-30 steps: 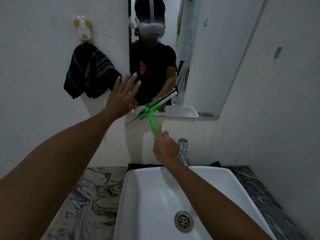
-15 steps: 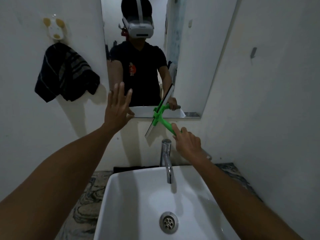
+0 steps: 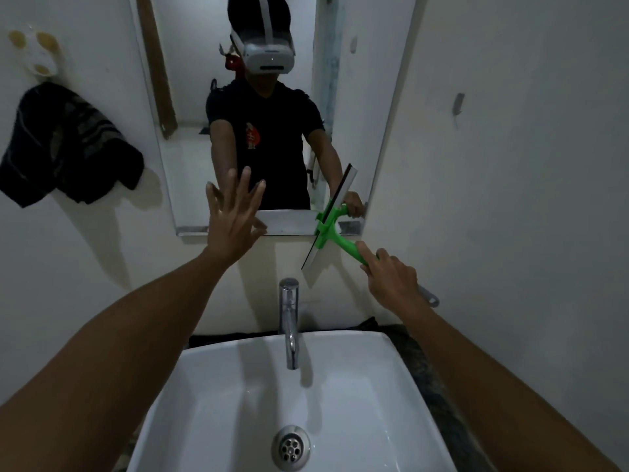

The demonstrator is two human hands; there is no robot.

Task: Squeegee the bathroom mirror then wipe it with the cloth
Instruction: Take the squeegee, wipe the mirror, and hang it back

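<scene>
The tall mirror (image 3: 190,107) hangs on the white wall above the basin. My right hand (image 3: 391,279) grips the green handle of the squeegee (image 3: 328,229). Its blade stands steeply tilted over the mirror's bottom right corner, upper end on the glass and lower end over the wall below. My left hand (image 3: 235,216) is raised with fingers spread at the mirror's lower edge, holding nothing. A dark striped cloth (image 3: 64,148) hangs from a wall hook at the far left.
A white basin (image 3: 401,396) with a drain (image 3: 291,446) sits below, and a chrome tap (image 3: 289,321) rises behind it. A white hook holder (image 3: 34,52) is stuck on the wall above the cloth. Marbled countertop (image 3: 432,369) flanks the basin.
The squeegee has moved right along the mirror's bottom edge and its blade has turned more upright. My view has shifted left and up. My left hand stays spread near the lower edge.
</scene>
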